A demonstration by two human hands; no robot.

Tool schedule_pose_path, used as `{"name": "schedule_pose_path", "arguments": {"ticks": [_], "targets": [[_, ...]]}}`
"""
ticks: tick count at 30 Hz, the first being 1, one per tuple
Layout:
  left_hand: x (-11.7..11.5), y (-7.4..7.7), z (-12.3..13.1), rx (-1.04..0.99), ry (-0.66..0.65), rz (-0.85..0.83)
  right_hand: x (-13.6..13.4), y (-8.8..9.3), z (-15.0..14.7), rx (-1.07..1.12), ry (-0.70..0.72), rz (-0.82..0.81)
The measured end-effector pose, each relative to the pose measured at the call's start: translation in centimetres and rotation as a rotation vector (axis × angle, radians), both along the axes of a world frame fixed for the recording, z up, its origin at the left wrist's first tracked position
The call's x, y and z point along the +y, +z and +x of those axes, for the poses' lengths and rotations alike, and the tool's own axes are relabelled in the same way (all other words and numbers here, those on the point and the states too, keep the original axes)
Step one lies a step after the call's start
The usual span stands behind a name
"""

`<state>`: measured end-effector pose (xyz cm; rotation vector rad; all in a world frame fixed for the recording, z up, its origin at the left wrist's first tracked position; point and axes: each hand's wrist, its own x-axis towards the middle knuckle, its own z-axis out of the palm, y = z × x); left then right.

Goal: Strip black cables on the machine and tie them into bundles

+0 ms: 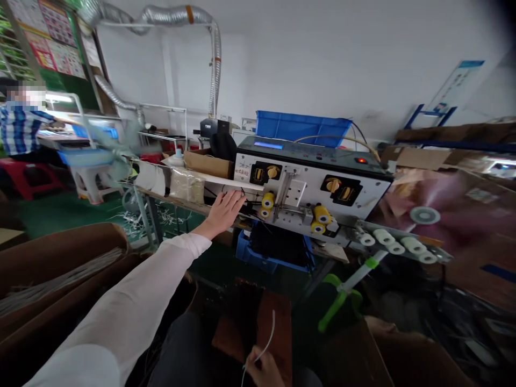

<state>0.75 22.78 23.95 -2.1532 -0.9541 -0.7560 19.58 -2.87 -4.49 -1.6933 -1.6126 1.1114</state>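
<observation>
Right hand point(263, 368) has its grip clamped on the white wire point(273, 327); can't tell for left hand point(224, 211), so I'd guide it clear of yellow rollers point(267, 200).

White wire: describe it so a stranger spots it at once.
Below the machine, at the picture's bottom edge, find the right hand. The wire passes through its grip and curves upward: one lone white strand, unlike the pale bundle at far left.

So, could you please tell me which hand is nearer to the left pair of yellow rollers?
Left. The left hand is just beside the rollers, on their left; the right hand is far below them in view, holding a white strand.
</observation>
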Motion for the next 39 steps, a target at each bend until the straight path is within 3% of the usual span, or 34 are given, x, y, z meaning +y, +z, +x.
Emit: {"name": "schedule_pose_path", "arguments": {"ticks": [5, 13, 17, 25, 30, 34, 37, 39], "targets": [[0.0, -0.4, -0.1, 0.027, -0.021, 0.016, 0.1, 0.3, -0.1, -0.049, 0.009, -0.011], [0.2, 2.2, 2.2, 0.194, -0.054, 0.007, 0.3, -0.3, -0.1, -0.011, 0.038, 0.008], [0.7, 2.4, 2.2, 0.189, -0.022, -0.006, 0.4, -0.5, -0.1, -0.029, 0.025, 0.010], [1.9, 2.2, 1.7, 0.132, 0.087, -0.196, 0.3, 0.6, -0.5, -0.034, 0.035, 0.023], [2.2, 3.0, 0.5, 0.253, 0.012, -0.260, 0.0, 0.7, -0.4, -0.004, 0.028, 0.046], [-0.7, 2.8, -0.8, 0.371, -0.160, -0.310, -0.1, 0.3, -0.3, -0.007, 0.028, 0.062], [-6.1, 1.2, -1.7, 0.456, -0.370, -0.400, -0.1, -0.1, -0.2, 0.018, 0.056, 0.069], [-10.9, -0.5, -2.4, 0.499, -0.428, -0.492, -0.2, -0.2, -0.2, 0.035, 0.073, 0.069]]}}
